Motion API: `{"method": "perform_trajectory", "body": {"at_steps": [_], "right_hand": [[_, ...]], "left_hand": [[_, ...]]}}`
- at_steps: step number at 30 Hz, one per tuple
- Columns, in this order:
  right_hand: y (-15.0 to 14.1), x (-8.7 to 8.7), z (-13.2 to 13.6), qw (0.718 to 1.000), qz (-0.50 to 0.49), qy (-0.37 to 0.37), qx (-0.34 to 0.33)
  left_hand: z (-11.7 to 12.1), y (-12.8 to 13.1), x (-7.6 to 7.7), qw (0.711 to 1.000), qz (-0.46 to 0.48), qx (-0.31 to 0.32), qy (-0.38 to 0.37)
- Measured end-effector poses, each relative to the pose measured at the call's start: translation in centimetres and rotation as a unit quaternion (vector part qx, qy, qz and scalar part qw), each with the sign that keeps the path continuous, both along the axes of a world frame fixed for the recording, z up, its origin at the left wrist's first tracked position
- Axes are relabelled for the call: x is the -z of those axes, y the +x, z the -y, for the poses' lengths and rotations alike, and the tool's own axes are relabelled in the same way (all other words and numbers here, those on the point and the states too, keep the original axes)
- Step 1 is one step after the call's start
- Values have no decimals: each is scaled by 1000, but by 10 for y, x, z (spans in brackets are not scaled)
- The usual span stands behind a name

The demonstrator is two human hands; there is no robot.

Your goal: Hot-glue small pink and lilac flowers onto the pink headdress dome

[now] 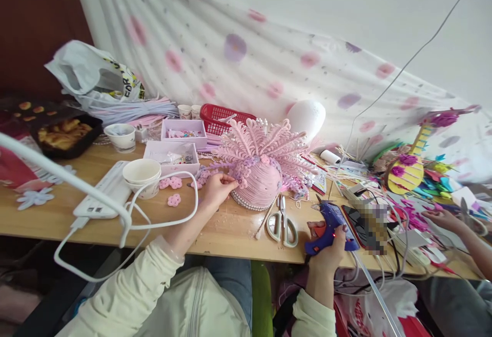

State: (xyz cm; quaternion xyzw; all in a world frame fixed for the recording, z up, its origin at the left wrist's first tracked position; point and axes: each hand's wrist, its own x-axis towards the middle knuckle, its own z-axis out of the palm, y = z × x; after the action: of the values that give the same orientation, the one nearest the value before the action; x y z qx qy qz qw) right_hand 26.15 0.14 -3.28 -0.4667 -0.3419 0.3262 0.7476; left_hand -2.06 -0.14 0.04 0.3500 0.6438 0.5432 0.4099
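A pink dome-shaped headpiece (pixel 261 175) with feathery pink fronds and a pearl rim stands on the wooden table (pixel 57 216). My left hand (pixel 218 189) pinches a small pink flower piece against the headpiece's left side. My right hand (pixel 326 247) is closed around the grip of a blue hot glue gun (pixel 329 223) at the table's front edge, nozzle pointing up and left. White-handled scissors (pixel 283 224) lie between my hands.
Loose pink flowers (pixel 173 199), stacked paper cups (pixel 142 175), a white power strip (pixel 103 193), pink trays (pixel 183 132), a red basket (pixel 223 117) and a food tray (pixel 63 134) sit left. Another person's hand (pixel 442 219) works at the right among colourful craft pieces and cables.
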Motion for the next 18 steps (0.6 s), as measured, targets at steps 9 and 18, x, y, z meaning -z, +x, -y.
{"method": "perform_trajectory", "body": {"at_steps": [9,18], "right_hand": [[2,0,2,999,34,-1,-18],[0,0,2,997,49,-36,-44]], "left_hand": [[63,36,12,942,-310,107,72],[51,38,17,919,-357,162,36]]}}
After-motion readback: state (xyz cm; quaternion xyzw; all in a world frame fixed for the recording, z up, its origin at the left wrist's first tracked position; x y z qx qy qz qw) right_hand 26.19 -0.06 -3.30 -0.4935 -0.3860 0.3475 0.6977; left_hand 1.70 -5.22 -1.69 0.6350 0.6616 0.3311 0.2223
